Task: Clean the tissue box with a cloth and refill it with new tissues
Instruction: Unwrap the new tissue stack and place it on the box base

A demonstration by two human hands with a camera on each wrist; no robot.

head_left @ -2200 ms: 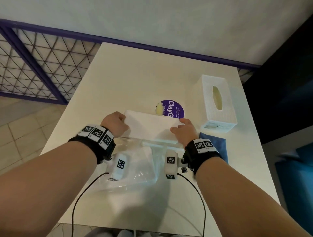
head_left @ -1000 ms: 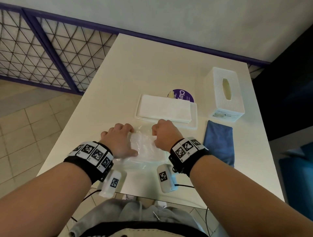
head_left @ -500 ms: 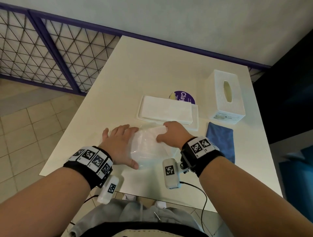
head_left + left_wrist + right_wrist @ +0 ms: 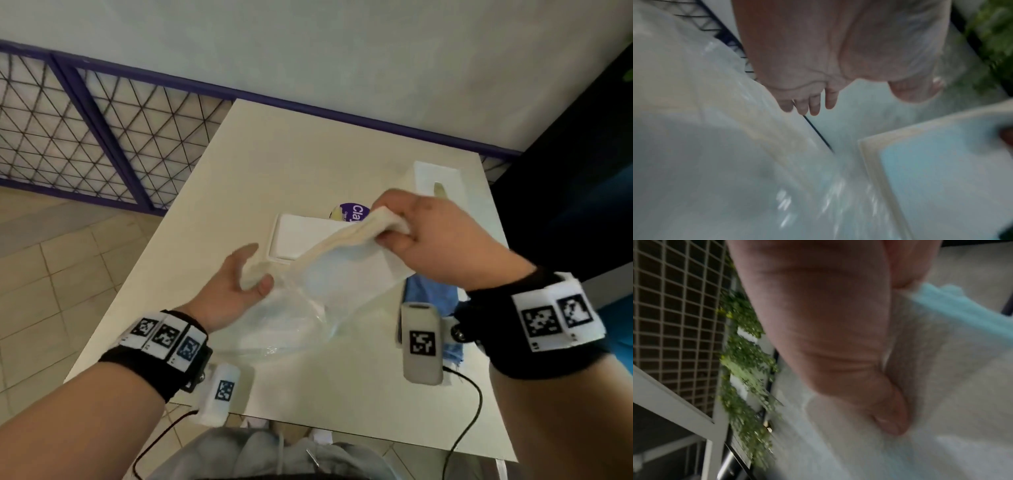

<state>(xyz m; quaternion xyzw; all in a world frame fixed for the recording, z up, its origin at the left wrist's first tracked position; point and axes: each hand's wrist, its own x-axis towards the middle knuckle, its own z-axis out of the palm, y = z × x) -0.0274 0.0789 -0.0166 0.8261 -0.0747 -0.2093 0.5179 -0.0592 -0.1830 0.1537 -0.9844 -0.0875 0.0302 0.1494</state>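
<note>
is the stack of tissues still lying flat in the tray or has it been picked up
Picked up. Both hands hold the tissue stack above the table: the right hand grips one end, the left hand the other, and it sags between them.

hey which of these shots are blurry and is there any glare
Head view: mostly sharp, right hand slightly smeared. Left wrist view: soft motion blur, white glare streaks on the plastic wrapper. Right wrist view: blurred, palm dim, greenery streaked.

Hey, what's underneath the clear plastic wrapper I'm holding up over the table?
Below the clear plastic wrapper lie the cream table, the flat white tray with its near right part covered, and the folded blue cloth, mostly hidden.
</note>
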